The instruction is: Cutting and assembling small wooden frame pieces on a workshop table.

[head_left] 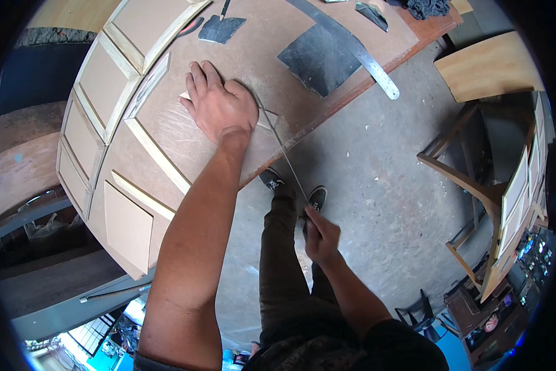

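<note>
**Thin blade held across a wood strip at the bench edge**

A thin, long metal blade (284, 151), likely a saw blade or narrow steel strip, runs diagonally from the brown board tabletop (253, 43) out past its near edge and down over the floor. Its long axis goes from upper left, beside the left hand, to lower right, into the right hand. The far end points toward the bench; the near end points at the person.

The right hand (320, 236) holds the blade's lower end, fingers closed around it in a fist-like pinch, off the bench above the grey concrete floor (383, 185). The left hand (219, 102) lies flat, fingers together, pressing down a small pale wooden strip (267, 117) on the tabletop; the blade crosses this strip just right of the palm. The left hand is nearer the cut point.

Outward: pale framed wooden panels (114, 80) lie at left, dark sandpaper sheets (318, 59) and a long steel ruler (358, 52) further back.
</note>
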### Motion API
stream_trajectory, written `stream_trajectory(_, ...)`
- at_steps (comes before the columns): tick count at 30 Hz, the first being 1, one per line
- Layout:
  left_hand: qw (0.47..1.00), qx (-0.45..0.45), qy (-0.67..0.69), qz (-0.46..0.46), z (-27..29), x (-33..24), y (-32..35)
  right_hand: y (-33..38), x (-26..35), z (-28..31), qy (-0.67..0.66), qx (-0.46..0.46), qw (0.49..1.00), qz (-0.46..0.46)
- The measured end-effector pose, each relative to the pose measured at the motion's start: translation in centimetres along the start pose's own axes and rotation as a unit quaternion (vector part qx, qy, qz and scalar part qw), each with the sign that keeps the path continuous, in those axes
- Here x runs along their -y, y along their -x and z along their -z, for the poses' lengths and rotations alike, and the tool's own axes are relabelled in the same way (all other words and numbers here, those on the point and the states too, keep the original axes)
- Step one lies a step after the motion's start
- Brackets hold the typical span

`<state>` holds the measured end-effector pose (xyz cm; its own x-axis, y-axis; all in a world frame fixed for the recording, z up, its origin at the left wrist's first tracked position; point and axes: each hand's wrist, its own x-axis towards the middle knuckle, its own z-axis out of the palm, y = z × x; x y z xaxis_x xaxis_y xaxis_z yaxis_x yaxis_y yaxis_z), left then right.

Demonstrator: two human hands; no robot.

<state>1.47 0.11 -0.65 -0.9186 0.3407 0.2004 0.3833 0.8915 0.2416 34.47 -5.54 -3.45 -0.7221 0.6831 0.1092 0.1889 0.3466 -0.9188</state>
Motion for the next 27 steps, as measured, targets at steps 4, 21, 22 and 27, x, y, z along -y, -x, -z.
stream_trajectory(4,1.0,-0.007,-0.02,-0.008,0.2,0.6,-0.1,1.4,2.7,1.1,-0.024,-0.005,0.999,-0.043)
stream_trajectory(21,1.0,0.001,-0.004,-0.004,0.2,-0.3,0.1,-6.3,1.2,-3.4,-0.045,-0.058,0.997,-0.002)
stream_trajectory(22,1.0,0.001,-0.002,-0.001,0.2,-0.2,0.1,-5.0,0.7,-3.1,-0.046,-0.059,0.997,-0.003)
stream_trajectory(27,1.0,-0.006,-0.002,0.0,0.3,0.1,0.0,5.2,1.0,1.9,-0.026,-0.017,0.999,-0.038)
